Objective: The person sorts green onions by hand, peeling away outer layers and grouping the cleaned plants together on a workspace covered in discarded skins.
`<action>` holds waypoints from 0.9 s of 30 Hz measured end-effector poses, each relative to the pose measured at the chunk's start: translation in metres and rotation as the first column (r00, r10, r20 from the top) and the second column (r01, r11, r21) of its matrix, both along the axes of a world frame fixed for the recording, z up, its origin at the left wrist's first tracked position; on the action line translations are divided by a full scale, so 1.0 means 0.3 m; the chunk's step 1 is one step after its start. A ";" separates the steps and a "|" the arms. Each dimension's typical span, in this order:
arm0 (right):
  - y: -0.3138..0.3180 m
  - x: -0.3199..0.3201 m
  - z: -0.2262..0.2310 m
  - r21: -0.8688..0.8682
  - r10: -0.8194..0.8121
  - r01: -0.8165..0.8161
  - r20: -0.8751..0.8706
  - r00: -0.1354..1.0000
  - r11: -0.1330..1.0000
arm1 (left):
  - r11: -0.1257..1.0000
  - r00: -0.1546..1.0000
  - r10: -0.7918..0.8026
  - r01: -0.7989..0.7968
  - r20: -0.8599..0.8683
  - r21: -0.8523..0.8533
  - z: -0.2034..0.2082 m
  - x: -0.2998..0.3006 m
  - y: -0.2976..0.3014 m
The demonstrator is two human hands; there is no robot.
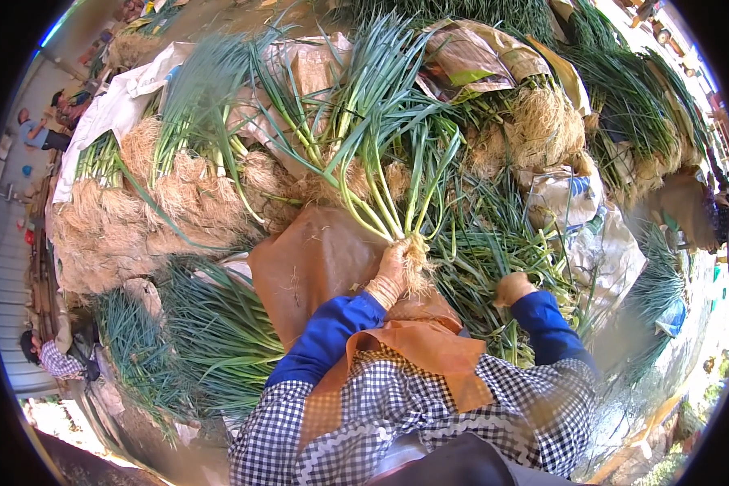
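My left hand (390, 271) is closed around the root end of a bunch of what looks like green garlic (385, 186). Its pale stalks fan upward and away from me, and the shaggy tan roots (415, 263) hang beside my fingers. Over a heap of loose green leaves (494, 243) on the right, my right hand (514, 288) is curled like a fist; whatever it grips, if anything, is hidden. A brown apron-like sheet (308, 255) covers my lap under the left hand.
Root-on bunches (186, 194) lie in a row at the far left, with another rooty bundle (543, 117) at the far right. Leafy piles (219, 324) sit near my left side. A white sack (599, 259) stands to the right. Another person (57, 356) is at the left edge.
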State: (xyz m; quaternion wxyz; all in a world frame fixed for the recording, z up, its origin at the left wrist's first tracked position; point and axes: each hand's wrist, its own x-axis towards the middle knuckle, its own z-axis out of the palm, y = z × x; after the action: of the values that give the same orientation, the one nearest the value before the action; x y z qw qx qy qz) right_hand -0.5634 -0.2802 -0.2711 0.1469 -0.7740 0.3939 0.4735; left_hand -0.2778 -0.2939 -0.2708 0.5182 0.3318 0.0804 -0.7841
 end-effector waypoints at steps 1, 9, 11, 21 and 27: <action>-0.071 0.093 0.140 -0.040 -0.130 0.133 0.068 0.989 0.990 | 1.000 1.000 0.018 -0.018 0.005 -0.003 -0.003 0.022 -0.002; -0.169 0.406 0.029 -0.317 0.140 0.251 0.831 0.538 0.915 | 0.986 0.992 -0.127 0.125 -0.018 -0.111 0.002 0.044 0.018; -0.161 0.347 0.021 -0.391 0.157 0.151 0.650 0.743 0.908 | 0.941 0.979 -0.195 0.202 0.053 -0.273 -0.008 0.039 0.048; -0.219 0.262 0.109 0.161 -0.302 0.809 0.953 0.021 0.565 | 0.943 0.988 -0.141 0.114 -0.064 -0.312 0.039 0.030 0.034; -0.301 0.548 0.039 0.850 -0.645 -0.526 -0.423 -0.637 -0.037 | 0.977 0.991 -0.118 0.106 -0.057 -0.183 0.016 0.044 0.042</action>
State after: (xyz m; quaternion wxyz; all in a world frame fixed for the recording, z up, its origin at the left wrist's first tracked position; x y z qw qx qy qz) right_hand -0.3990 -0.3706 -0.2594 0.8834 -0.0752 0.1694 -0.4305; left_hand -0.2647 -0.2814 -0.2660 0.4981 0.2612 0.0080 -0.8268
